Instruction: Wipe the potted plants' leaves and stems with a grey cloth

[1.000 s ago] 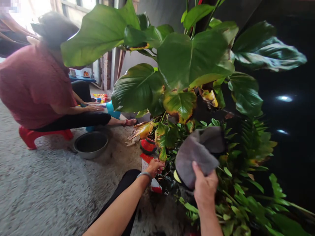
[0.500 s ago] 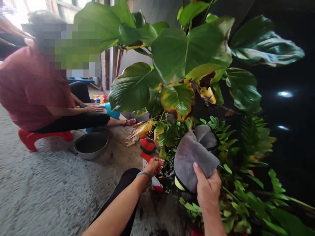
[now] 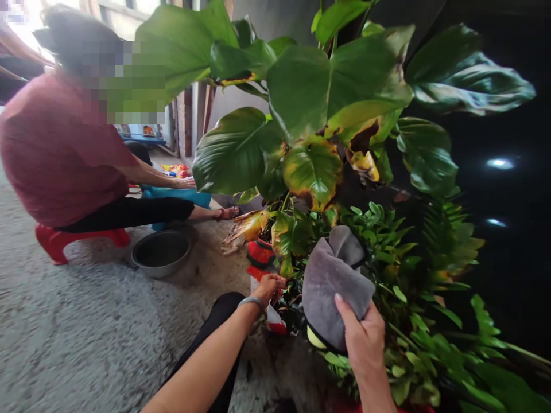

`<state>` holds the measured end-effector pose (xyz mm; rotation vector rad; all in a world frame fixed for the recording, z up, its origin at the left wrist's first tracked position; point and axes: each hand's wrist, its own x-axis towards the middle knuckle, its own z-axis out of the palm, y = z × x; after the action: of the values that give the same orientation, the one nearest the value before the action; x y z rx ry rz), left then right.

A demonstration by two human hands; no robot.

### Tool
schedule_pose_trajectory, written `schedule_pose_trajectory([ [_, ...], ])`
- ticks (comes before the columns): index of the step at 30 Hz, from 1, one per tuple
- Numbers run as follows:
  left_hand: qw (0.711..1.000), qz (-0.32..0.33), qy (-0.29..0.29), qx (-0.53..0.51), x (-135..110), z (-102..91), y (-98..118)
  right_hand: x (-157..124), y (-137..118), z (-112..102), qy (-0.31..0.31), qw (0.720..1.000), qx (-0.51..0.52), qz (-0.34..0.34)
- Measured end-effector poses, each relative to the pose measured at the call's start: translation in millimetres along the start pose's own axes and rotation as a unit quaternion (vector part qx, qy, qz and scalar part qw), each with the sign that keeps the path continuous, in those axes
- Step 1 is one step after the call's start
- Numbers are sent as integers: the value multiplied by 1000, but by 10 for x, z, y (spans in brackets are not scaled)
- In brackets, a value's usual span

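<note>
A grey plush cloth (image 3: 333, 281) with a dark edge and a pale yellow underside hangs folded in my right hand (image 3: 365, 332), the thumb lying on top. It is held in front of small-leaved green plants (image 3: 390, 246). My left hand (image 3: 270, 287), with a bangle on the wrist, reaches low among the stems beneath a yellowing leaf (image 3: 282, 229). Its fingers are drawn together; whatever they pinch is too small to make out. Just beyond that hand stands a red pot (image 3: 260, 252), near a red and white box (image 3: 275, 318).
Broad green leaves (image 3: 301, 92) spread across the view above my hands. On the left, a person in a red shirt (image 3: 64, 149) sits on a red stool (image 3: 81, 238). A grey metal basin (image 3: 161, 269) stands on the concrete floor (image 3: 94, 327) near a blue tub (image 3: 193, 198).
The cloth in my right hand has shifted slightly left, its upper fold dropping. My left hand stays almost in place. The seated person's hands have moved farther right, over the blue tub.
</note>
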<state>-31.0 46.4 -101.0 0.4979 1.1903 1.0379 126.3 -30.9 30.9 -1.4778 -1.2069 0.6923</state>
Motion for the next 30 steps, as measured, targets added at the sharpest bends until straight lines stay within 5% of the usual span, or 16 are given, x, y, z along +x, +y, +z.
schedule_pose_trajectory([
  [5,1000,-1,4,-6,-18,7,11,-175,475,59,-101,989,-48,92],
  [9,1000,-7,3,-1,15,-22,5,-476,444,-139,-187,973,1,134],
  [13,1000,-12,-4,9,21,-15,-8,-263,158,-320,-51,994,53,83],
  [16,1000,-12,0,13,-6,32,-18,-32,178,-273,41,994,73,69],
  [20,1000,-12,2,11,-38,83,-23,-152,463,-179,-4,985,48,163],
  [24,1000,-16,6,10,-24,82,-27,-447,456,-435,-61,972,26,227],
  [27,1000,-18,4,16,2,80,-41,-383,130,-686,57,972,18,227],
  [30,1000,-19,1,22,12,97,-61,-128,-131,-691,175,970,86,145],
])
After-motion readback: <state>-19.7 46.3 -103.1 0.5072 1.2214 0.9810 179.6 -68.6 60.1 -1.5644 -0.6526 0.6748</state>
